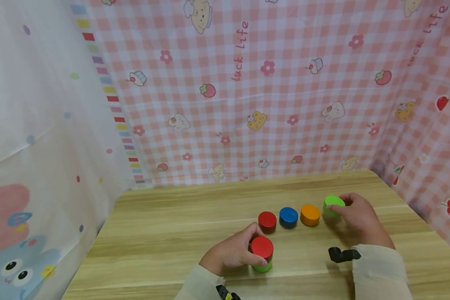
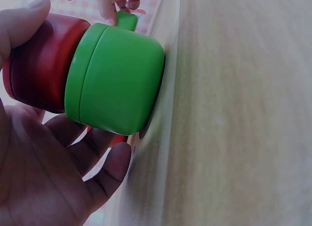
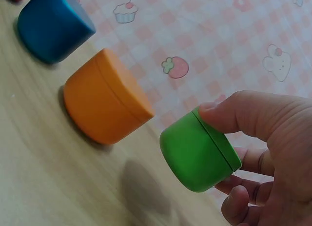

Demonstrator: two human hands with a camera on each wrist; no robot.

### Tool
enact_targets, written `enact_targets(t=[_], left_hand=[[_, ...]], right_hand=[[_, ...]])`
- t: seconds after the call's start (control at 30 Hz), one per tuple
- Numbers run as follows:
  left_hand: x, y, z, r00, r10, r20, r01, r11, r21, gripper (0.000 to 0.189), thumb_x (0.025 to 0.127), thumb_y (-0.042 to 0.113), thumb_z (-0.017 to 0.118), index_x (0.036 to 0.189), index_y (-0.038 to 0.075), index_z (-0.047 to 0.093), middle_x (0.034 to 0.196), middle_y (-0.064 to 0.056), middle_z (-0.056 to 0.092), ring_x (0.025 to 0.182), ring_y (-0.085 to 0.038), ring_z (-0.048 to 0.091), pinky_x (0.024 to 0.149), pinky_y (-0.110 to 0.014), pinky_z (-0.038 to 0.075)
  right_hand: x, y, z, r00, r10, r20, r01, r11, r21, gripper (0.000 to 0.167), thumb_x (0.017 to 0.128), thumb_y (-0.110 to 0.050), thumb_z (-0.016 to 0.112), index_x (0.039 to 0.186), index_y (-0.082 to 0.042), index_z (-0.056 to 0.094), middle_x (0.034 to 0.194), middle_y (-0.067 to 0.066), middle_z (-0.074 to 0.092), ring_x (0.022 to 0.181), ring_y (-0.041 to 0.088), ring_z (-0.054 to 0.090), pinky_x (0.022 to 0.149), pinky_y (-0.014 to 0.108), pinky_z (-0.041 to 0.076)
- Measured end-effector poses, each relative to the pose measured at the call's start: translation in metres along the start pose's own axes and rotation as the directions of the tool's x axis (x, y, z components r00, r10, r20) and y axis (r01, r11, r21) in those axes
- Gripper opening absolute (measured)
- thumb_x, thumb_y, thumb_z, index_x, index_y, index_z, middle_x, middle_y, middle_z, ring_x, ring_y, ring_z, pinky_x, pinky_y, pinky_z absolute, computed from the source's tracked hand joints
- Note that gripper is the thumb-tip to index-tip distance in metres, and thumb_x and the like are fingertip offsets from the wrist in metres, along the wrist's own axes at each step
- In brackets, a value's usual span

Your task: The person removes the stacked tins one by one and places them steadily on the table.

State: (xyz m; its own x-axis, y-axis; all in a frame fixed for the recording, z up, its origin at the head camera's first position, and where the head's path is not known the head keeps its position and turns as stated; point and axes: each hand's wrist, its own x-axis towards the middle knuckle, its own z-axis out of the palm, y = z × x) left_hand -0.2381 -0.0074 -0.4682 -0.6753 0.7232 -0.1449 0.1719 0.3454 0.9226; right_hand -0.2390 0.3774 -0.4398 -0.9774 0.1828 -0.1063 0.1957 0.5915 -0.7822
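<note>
My left hand (image 1: 237, 249) grips a small red round lidded jar (image 1: 262, 246), thumb on the near side. That jar sits on top of a green lidded jar (image 2: 117, 79), which stands on the table. With thumb and fingers, my right hand (image 1: 361, 214) pinches another green jar (image 3: 197, 150) by its lid. A shadow lies below this jar in the right wrist view, and it looks raised a little off the table. To its left stand an orange jar (image 1: 310, 215), a blue jar (image 1: 288, 218) and a second red jar (image 1: 267, 222), in a row.
The wooden table (image 1: 165, 233) carries all the jars. A pink checked cloth (image 1: 225, 108) hangs behind its far edge, and a white patterned cloth (image 1: 52, 125) hangs on the left. The second red jar stands just behind my left fingers.
</note>
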Motion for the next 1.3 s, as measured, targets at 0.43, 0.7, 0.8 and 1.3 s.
enact_targets(t=[0.43,0.7,0.8,1.3], left_hand=[[-0.0020,0.0033,-0.0003,1.000,0.003,-0.011,-0.003,1.000,0.017,0.052,0.085,0.015,0.085,0.123,0.021,0.051,0.118,0.009,0.065,0.109,-0.010,0.059,0.093,-0.026,0.053],[-0.0004,0.0021,-0.0004,1.000,-0.002,-0.002,0.002,1.000,0.000,0.052,0.085,0.014,0.085,0.123,0.020,0.051,0.118,0.008,0.064,0.111,-0.010,0.059,0.093,-0.025,0.053],[-0.0001,0.0019,-0.0006,1.000,-0.004,0.001,0.004,1.000,-0.002,0.052,0.085,0.013,0.085,0.123,0.020,0.051,0.118,0.008,0.064,0.111,-0.010,0.059,0.093,-0.025,0.053],[0.0001,0.0009,-0.0004,1.000,0.007,-0.002,-0.007,1.000,0.009,0.053,0.084,0.014,0.086,0.123,0.021,0.051,0.118,0.009,0.064,0.110,-0.009,0.059,0.092,-0.023,0.053]], right_hand=[[0.0047,0.0026,0.0058,0.999,0.033,0.014,-0.033,0.999,-0.025,0.071,0.096,-0.038,0.075,0.140,0.011,0.046,0.133,0.034,0.048,0.112,0.044,0.050,0.094,0.054,0.047],[0.0062,0.0054,0.0075,0.997,0.069,0.042,-0.068,0.997,-0.027,0.074,0.095,-0.039,0.076,0.141,0.010,0.043,0.138,0.037,0.042,0.115,0.049,0.048,0.096,0.058,0.047],[0.0060,0.0066,0.0081,0.996,0.070,0.049,-0.068,0.997,-0.038,0.075,0.094,-0.039,0.076,0.142,0.009,0.043,0.140,0.038,0.041,0.117,0.050,0.048,0.094,0.058,0.048],[0.0048,0.0046,0.0092,0.993,0.074,0.087,-0.071,0.997,-0.032,0.078,0.097,-0.038,0.073,0.146,0.011,0.036,0.141,0.040,0.039,0.116,0.051,0.050,0.091,0.055,0.051]])
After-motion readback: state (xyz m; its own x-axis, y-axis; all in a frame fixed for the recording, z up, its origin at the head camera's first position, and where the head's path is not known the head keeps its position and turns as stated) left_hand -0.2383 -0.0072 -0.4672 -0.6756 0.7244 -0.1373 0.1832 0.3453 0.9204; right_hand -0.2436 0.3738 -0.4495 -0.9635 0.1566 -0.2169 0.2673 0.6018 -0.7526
